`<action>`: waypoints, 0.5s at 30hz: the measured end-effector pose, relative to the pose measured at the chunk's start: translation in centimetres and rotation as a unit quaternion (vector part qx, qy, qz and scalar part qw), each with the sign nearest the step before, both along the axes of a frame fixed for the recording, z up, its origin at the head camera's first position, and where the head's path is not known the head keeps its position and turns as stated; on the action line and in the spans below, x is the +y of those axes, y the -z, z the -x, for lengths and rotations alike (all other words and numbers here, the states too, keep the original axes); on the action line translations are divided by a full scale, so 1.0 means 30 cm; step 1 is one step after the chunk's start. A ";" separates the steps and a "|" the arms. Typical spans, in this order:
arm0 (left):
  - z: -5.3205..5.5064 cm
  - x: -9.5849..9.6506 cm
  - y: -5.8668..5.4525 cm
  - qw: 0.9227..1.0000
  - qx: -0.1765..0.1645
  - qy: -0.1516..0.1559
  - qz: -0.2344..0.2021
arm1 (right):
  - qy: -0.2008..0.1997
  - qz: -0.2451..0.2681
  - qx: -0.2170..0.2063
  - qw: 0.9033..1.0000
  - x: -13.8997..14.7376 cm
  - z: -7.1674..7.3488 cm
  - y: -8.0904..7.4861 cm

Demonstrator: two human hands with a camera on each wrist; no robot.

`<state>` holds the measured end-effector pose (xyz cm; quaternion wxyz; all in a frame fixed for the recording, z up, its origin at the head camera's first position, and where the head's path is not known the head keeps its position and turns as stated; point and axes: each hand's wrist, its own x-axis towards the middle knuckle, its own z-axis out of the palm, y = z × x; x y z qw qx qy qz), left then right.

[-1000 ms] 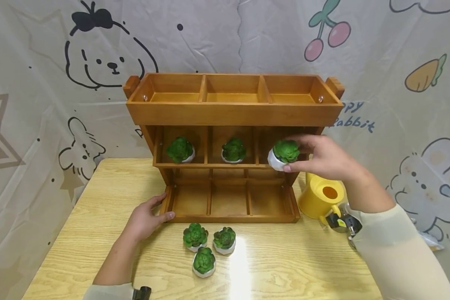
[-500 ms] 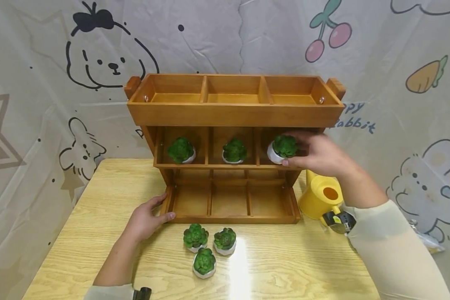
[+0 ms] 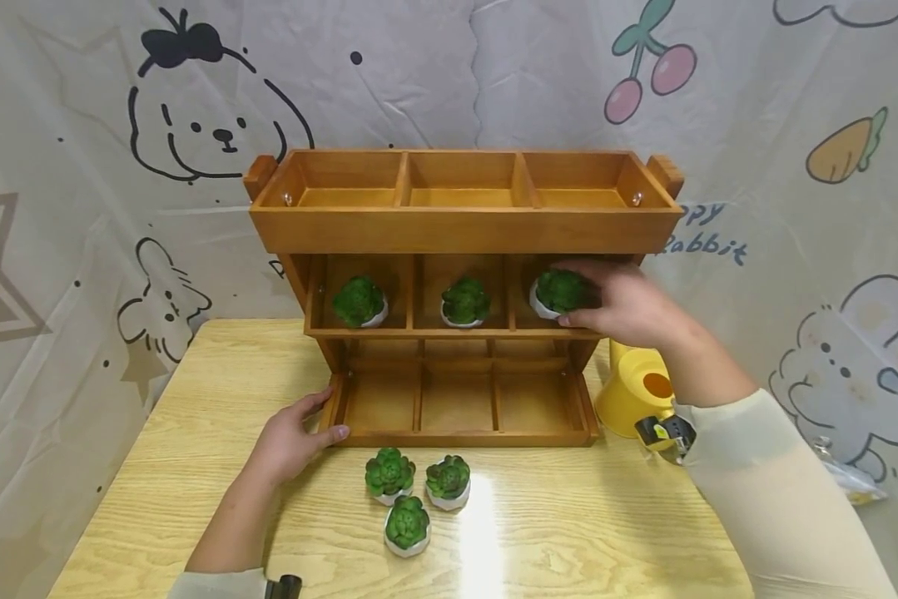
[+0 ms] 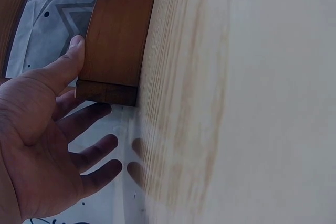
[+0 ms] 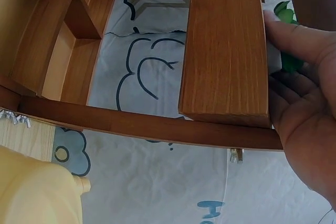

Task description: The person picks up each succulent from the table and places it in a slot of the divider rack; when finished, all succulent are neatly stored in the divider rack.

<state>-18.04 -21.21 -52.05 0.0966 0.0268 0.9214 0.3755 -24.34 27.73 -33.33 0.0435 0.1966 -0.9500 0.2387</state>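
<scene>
The right hand (image 3: 628,304), pinching a plant (image 3: 559,291), has tucked it behind the middle shelf (image 3: 396,334)'s front edge, right end, so that shelf looks full, and the left hand (image 3: 290,437), fingers spread, touches the bottom shelf (image 3: 456,438)'s left edge.

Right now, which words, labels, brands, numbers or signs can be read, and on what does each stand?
"ppy", on the backdrop, its start hidden by the wooden shelf.
"Rabbit", below it, same backdrop.
"H", blue, on the backdrop, right wrist view.
Cut off: letter under the H.
Unclear: black mark left of shelf.
Too small: label on the black wrist device.
</scene>
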 end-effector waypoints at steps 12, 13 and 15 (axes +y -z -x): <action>0.002 -0.003 0.007 1.000 0.004 -0.002 0.001 | -0.007 -0.020 -0.006 1.000 -0.017 -0.003 0.004; 0.002 -0.003 0.008 1.000 0.005 -0.002 0.000 | -0.007 -0.021 -0.007 1.000 -0.017 -0.004 0.003; 0.003 -0.003 0.010 1.000 0.003 -0.003 0.000 | -0.008 -0.024 -0.009 1.000 -0.017 -0.005 0.002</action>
